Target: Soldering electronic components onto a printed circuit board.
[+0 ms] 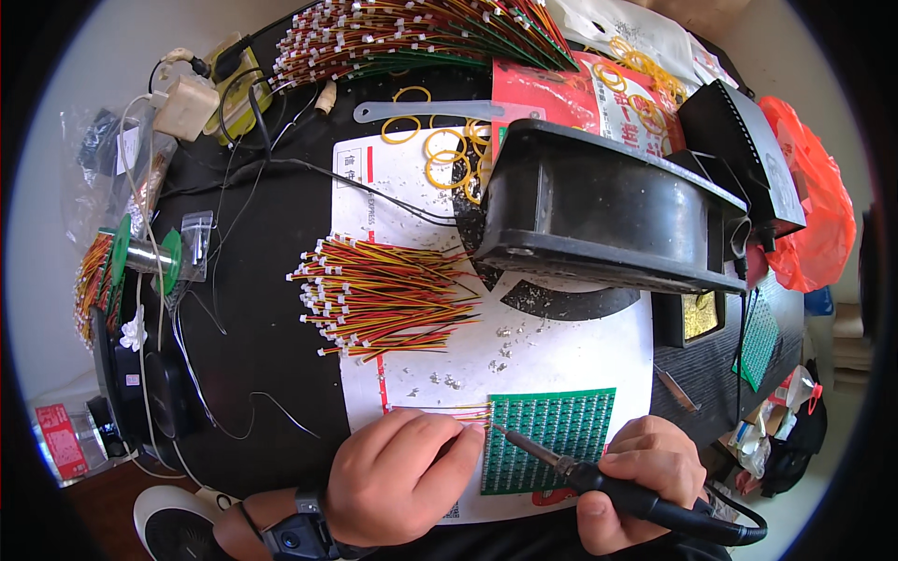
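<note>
A green circuit board panel [552, 439] lies on a white printed sheet near the table's front edge. My left hand [402, 467], with a dark watch on its wrist, pinches thin coloured wires [444, 411] at the panel's left edge. In my right hand [650, 467] is a black soldering iron [617, 496]. Its metal tip points left and meets the panel's upper left edge by the wire ends. Whether the tip touches a wire is too small to tell. Beyond my left hand lies a bundle of red, yellow and black wires [393, 294] with white connectors.
A large black fan-like housing [608, 206] stands beyond the panel. Behind it is a black box [734, 140]. A solder spool [150, 254] sits at left. More connector wires [402, 37] and yellow rubber bands [447, 159] lie at the back. A brass-filled holder [700, 316] is at right.
</note>
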